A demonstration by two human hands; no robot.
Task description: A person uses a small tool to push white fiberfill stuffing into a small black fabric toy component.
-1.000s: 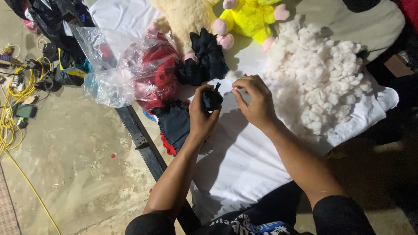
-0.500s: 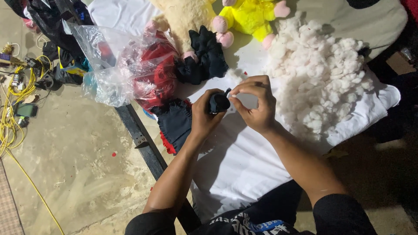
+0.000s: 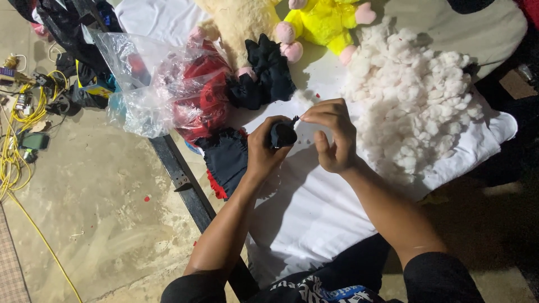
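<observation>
While the left hand (image 3: pixel 263 150) wraps around a small black fabric piece (image 3: pixel 282 134), fingers closed on it, that piece sits just above the white cloth (image 3: pixel 314 213) near the middle of the table. Right hand (image 3: pixel 332 134) is just to the right of it, thumb and forefinger pinched together at the piece's top edge on a tiny dark bit; too small to tell if it is thread or fabric. Remaining fingers curl in loosely.

Left of the hands, a flat dark fabric piece with red trim (image 3: pixel 224 160) lies on the cloth, touching the left wrist area. Farther off, a bunch of black fabric pieces (image 3: pixel 266 78) sits beside a clear plastic bag (image 3: pixel 151 84) with red items inside. Big heap of white stuffing (image 3: pixel 415 101) to the right, near the right hand but not touching. At the far edge: a beige plush toy (image 3: pixel 236 22) and a yellow plush toy (image 3: pixel 323 22) with pink paws. Black metal table rail (image 3: pixel 185 179) runs along the left side. Concrete floor (image 3: pixel 84 213) on the left, yellow cable (image 3: pixel 22 112) and small gadgets at the far left.
</observation>
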